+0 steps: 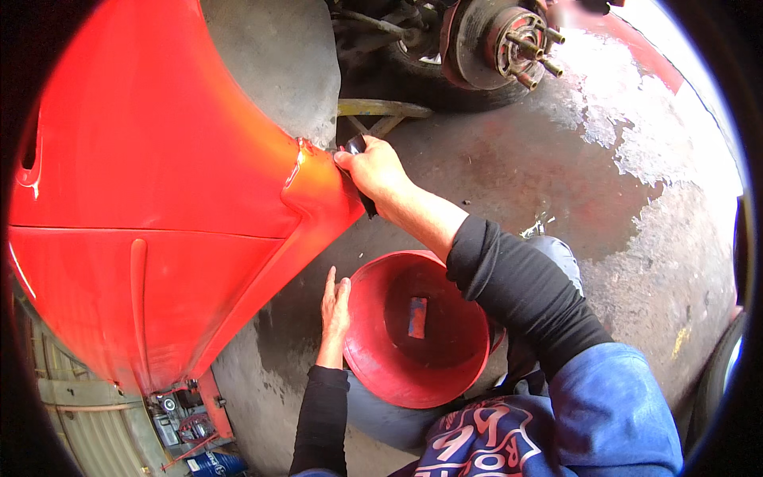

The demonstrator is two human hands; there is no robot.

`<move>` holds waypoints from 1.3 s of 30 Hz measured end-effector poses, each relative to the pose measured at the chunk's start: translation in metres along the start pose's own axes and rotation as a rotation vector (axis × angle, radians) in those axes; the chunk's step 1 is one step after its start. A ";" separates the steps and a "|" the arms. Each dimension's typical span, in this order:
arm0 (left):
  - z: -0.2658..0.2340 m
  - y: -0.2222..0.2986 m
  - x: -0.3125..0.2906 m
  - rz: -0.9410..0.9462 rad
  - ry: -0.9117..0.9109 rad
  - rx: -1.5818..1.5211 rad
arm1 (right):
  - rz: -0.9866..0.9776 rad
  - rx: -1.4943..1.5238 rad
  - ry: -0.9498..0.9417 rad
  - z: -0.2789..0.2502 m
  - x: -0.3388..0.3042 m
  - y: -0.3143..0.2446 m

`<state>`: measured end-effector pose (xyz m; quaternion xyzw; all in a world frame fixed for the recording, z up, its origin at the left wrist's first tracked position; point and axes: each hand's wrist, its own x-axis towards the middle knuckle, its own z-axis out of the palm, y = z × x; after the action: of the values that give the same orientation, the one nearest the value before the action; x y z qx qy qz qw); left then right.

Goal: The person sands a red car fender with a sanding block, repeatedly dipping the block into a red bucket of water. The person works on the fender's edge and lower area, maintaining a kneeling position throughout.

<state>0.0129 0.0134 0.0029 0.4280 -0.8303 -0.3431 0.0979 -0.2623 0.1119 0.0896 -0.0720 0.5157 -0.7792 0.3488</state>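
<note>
My right hand (375, 171) is closed around a dark, flat black piece (368, 205) whose exact kind I cannot make out. It presses at the lower corner of a red car fender (175, 175), beside the wheel arch edge. Orange tones and a rough patch (296, 165) show on the paint there. Upright by the left side of a red bucket (367, 318), my left hand (335, 306) has its fingers stretched out. The bucket stands between my legs, tilted toward me. Inside on its bottom lies a small blue and red rectangular block (417, 318).
A bare wheel hub with a brake disc and studs (509, 48) is at the top. Below it a yellowish stand leg (385, 107) juts out. The concrete floor (636, 262) has worn, peeling patches. Machinery (183, 421) and a blue can (214, 463) sit at lower left.
</note>
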 end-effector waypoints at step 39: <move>-0.004 0.015 -0.003 -0.114 -0.179 -0.194 | -0.208 -0.067 0.025 0.011 -0.003 -0.015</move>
<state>0.0070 0.0201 0.0160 0.4309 -0.7730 -0.4634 0.0448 -0.2615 0.1089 0.1079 -0.1271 0.5354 -0.7944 0.2572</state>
